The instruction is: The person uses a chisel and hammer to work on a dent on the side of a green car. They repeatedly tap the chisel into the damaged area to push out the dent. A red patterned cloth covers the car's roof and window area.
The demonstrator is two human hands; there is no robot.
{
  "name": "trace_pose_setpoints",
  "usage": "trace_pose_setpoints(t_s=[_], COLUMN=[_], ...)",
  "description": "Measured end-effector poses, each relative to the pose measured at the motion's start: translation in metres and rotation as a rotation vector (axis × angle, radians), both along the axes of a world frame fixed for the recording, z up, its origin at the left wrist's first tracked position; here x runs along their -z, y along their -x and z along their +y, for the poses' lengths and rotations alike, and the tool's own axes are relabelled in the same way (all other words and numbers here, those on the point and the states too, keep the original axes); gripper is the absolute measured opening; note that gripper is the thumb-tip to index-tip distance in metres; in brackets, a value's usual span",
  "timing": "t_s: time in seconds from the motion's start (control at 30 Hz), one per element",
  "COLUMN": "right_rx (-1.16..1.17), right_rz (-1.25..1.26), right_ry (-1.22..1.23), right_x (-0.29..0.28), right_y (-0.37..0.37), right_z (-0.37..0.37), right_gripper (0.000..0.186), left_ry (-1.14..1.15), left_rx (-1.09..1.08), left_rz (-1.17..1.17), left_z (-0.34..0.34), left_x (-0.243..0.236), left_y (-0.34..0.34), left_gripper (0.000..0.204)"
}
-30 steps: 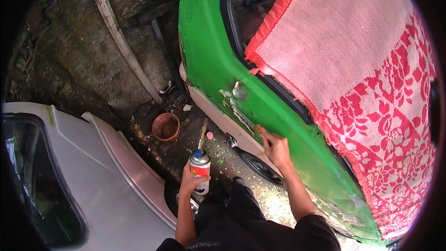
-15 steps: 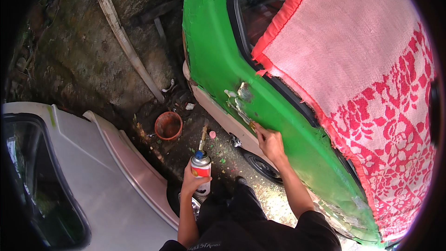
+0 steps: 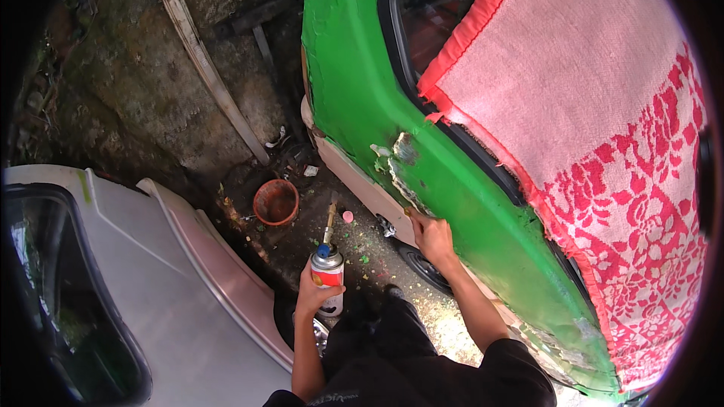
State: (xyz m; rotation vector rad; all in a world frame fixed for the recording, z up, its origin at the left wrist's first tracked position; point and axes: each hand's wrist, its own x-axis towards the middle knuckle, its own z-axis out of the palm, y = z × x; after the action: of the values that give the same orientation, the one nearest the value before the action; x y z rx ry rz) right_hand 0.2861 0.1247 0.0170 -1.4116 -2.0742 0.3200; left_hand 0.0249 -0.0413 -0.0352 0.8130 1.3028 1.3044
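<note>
My left hand (image 3: 309, 290) grips a spray-can-shaped gas canister (image 3: 330, 273) with a blue torch head (image 3: 325, 249) and a long metal nozzle (image 3: 329, 222) pointing forward. My right hand (image 3: 433, 238) is closed on a small yellowish-handled tool (image 3: 411, 210) against the lower side of a green car panel (image 3: 475, 230), whose working end is hard to make out. Just ahead of that hand runs a strip of peeled, flaking paint (image 3: 400, 181) with a bare greyish patch (image 3: 404, 149) at its upper end.
A pink-and-red cloth (image 3: 573, 68) drapes over the green car's window. A pale car (image 3: 173, 286) with dark glass stands left. On the littered ground (image 3: 362, 256) are a terracotta pot (image 3: 275, 202) and a pink cap (image 3: 348, 216). A long board (image 3: 204, 68) leans on the mossy wall.
My right hand has moved slightly back toward me and left along the damaged strip, still holding the tool. The view has shifted a little; my left hand keeps hold of the canister.
</note>
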Motion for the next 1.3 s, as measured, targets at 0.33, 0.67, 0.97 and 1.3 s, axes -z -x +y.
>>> trace_pose_setpoints(t_s=[0.33,0.67,0.97,1.3], right_rx=[0.011,-0.034,0.031,-0.003], right_rz=[0.105,-0.001,0.053,0.164], right_ry=[0.002,0.011,0.028,0.002], right_x=[-0.012,-0.024,0.004,-0.022], right_y=[-0.005,-0.003,-0.006,-0.005], right_z=[-0.004,0.002,-0.003,0.002], right_gripper=[0.03,0.027,0.027,0.026], left_ry=[-0.004,0.001,0.02,0.025], left_rx=[-0.002,0.005,0.002,0.002], left_rz=[-0.032,0.001,-0.005,-0.049], left_z=[-0.004,-0.002,-0.005,-0.003], left_x=[-0.004,0.002,-0.002,-0.005], left_y=[0.008,0.009,0.015,0.013], left_gripper=[0.071,0.071,0.07,0.069])
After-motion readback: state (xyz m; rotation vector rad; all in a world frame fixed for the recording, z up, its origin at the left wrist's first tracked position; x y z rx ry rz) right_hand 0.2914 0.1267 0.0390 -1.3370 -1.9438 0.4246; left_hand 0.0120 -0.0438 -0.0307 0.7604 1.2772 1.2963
